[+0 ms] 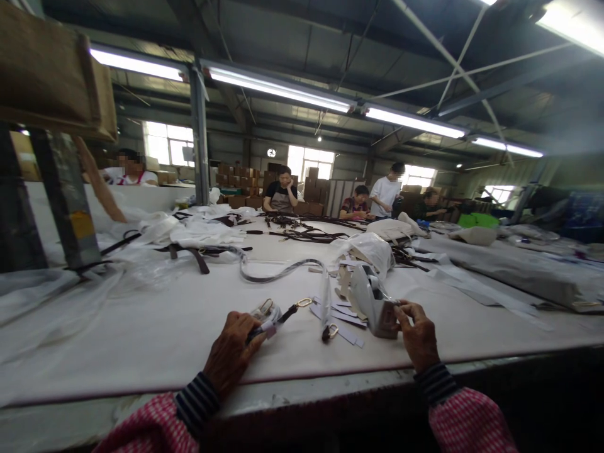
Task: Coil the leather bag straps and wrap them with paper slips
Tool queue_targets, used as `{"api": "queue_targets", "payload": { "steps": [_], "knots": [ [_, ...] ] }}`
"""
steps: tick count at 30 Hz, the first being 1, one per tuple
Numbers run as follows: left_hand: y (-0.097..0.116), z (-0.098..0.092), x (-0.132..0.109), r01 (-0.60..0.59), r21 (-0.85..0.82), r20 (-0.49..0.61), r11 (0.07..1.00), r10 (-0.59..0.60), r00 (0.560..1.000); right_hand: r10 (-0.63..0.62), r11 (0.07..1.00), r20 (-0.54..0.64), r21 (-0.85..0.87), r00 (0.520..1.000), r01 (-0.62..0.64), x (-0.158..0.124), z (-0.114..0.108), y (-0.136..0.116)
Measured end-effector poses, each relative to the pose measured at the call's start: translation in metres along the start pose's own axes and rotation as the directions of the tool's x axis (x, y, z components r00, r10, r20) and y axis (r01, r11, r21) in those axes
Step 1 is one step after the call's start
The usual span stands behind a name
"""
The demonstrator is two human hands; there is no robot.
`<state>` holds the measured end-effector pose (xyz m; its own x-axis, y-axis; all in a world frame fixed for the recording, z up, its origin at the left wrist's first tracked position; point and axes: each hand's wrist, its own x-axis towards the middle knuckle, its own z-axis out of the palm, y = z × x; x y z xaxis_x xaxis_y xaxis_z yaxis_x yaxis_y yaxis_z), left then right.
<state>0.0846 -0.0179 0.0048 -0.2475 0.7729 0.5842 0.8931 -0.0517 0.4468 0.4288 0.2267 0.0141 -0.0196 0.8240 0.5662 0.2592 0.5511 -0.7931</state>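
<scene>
My left hand (234, 347) is closed around a dark strap (286, 314) bundled in clear plastic, with gold-coloured metal clips (304, 302) sticking out past the fingers. At the front end of a grey tape dispenser (377, 308), my right hand (418, 333) pinches at the tape by the cutting edge; the tape between the fingertips is hardly visible. Between the hands, another strap in a plastic sleeve (325, 296) lies curved over the white table, its metal clip (333, 330) towards me. White paper strips (346, 314) lie beside the dispenser.
The white table (155, 352) has its front edge close to me. Dark straps (302, 231) are piled farther back, with plastic wrapping (193, 233) at left and a plastic-covered stack (528, 267) at right. A metal post (70, 207) stands at left. Several people are across the table.
</scene>
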Motion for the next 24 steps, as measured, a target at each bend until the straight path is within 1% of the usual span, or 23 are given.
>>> {"api": "queue_targets", "payload": {
  "steps": [3, 6, 9, 11, 13, 15, 17, 18, 19, 20, 21, 22, 24],
  "knots": [
    [-0.001, 0.000, 0.000, -0.007, -0.004, 0.002, 1.000, 0.007, 1.000, -0.009, 0.999, -0.018, -0.031, 1.000, 0.008, 0.001, 0.001, 0.000],
    [-0.001, 0.000, 0.001, -0.011, 0.004, 0.003, 1.000, 0.011, 1.000, -0.013, 0.998, 0.000, -0.055, 1.000, 0.013, -0.002, -0.003, 0.002],
    [-0.002, 0.000, 0.001, -0.010, 0.012, -0.014, 1.000, 0.010, 1.000, -0.002, 0.997, 0.031, -0.075, 1.000, 0.004, -0.015, -0.013, 0.003],
    [-0.002, 0.000, 0.001, -0.017, 0.015, -0.026, 1.000, 0.017, 1.000, 0.013, 0.996, 0.014, -0.083, 1.000, -0.012, -0.027, -0.021, 0.000],
    [-0.001, 0.000, 0.001, -0.029, 0.018, -0.034, 0.999, 0.030, 0.999, 0.005, 0.997, -0.020, -0.078, 1.000, -0.006, -0.038, -0.025, -0.010],
    [0.001, -0.001, 0.001, -0.037, 0.015, -0.042, 0.999, 0.037, 0.998, -0.026, 0.999, -0.026, -0.043, 0.999, 0.025, -0.047, -0.022, -0.029],
    [0.003, -0.001, 0.000, -0.025, -0.013, -0.041, 1.000, 0.025, 0.999, -0.037, 0.998, 0.045, 0.044, 0.998, 0.035, -0.055, -0.010, -0.055],
    [0.005, -0.002, 0.000, -0.007, -0.042, -0.035, 0.999, 0.005, 0.999, -0.025, 0.994, 0.122, 0.107, 0.992, 0.012, -0.059, 0.000, -0.069],
    [0.006, -0.003, 0.001, 0.019, -0.072, -0.026, 0.997, -0.021, 0.999, -0.020, 0.983, 0.221, 0.182, 0.975, -0.021, -0.064, 0.012, -0.083],
    [0.007, -0.004, 0.001, 0.051, -0.096, -0.021, 0.994, -0.054, 0.998, -0.025, 0.966, 0.331, 0.251, 0.943, -0.062, -0.070, 0.027, -0.096],
    [0.008, -0.005, 0.001, 0.086, -0.113, -0.021, 0.990, -0.089, 0.996, -0.036, 0.948, 0.440, 0.299, 0.897, -0.109, -0.077, 0.042, -0.109],
    [0.008, -0.006, 0.001, 0.122, -0.120, -0.027, 0.985, -0.126, 0.992, -0.045, 0.930, 0.539, 0.331, 0.841, -0.162, -0.084, 0.059, -0.121],
    [0.008, -0.009, 0.002, 0.183, -0.117, -0.047, 0.976, -0.189, 0.981, -0.058, 0.900, 0.693, 0.348, 0.719, -0.263, -0.097, 0.091, -0.139]
  ]
}}
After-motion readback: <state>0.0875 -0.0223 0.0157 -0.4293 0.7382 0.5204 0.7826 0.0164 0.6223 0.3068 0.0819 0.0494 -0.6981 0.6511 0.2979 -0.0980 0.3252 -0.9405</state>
